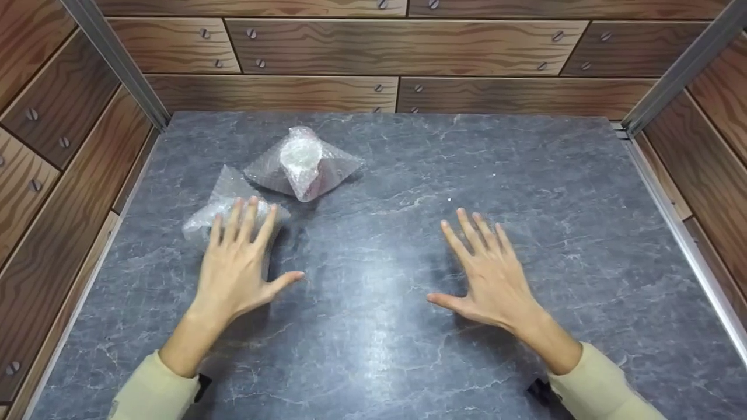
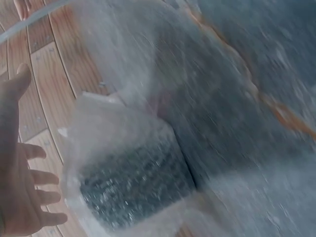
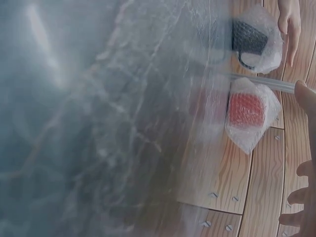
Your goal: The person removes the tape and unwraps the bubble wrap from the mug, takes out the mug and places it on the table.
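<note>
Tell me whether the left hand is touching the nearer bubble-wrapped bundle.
Cannot tell. In the head view the left hand has its fingertips overlapping the nearer bubble-wrapped bundle, but contact isn't plain; the left wrist view is blurred.

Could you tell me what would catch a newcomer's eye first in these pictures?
Two spread bare hands hover over a dark marbled tabletop walled in by wood-grain panels. The left hand has its straight fingers on a bubble-wrapped bundle with something dark inside, at the left of the table; the right hand is open near the middle, on nothing. Behind the first bundle lies a second bubble-wrapped bundle, showing red contents in the right wrist view.
</note>
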Available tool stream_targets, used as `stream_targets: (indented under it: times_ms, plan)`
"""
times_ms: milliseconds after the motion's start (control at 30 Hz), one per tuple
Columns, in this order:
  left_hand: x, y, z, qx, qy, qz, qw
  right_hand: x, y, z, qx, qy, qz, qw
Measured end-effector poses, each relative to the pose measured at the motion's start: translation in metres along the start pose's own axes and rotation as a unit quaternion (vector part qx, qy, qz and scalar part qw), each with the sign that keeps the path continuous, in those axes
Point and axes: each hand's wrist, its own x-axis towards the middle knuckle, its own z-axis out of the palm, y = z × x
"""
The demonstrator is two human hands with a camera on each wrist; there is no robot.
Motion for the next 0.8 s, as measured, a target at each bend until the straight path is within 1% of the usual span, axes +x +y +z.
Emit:
stream_targets:
  times_ms: [100, 300, 467, 633, 800]
  plan:
    - [0.000, -0.009, 0.001, -0.006, 0.007, -0.012, 0.9999, 0.005, -0.004, 0.001, 0.004, 0.000, -0.004, 1.000]
    - [0.000, -0.025, 0.006, -0.018, 0.032, -0.039, 0.9986, 0.013, -0.014, 0.005, 0.009, -0.001, -0.017, 1.000]
    - [0.000, -0.036, 0.012, -0.020, 0.051, -0.047, 0.9974, 0.020, -0.020, 0.009, 0.014, 0.001, -0.029, 0.999]
    - [-0.002, -0.044, 0.015, -0.025, 0.059, -0.061, 0.9961, 0.025, -0.025, 0.013, 0.014, -0.012, -0.033, 0.999]
    - [-0.004, -0.050, 0.019, -0.022, 0.077, -0.060, 0.9950, 0.027, -0.027, 0.016, 0.013, -0.024, -0.037, 0.999]
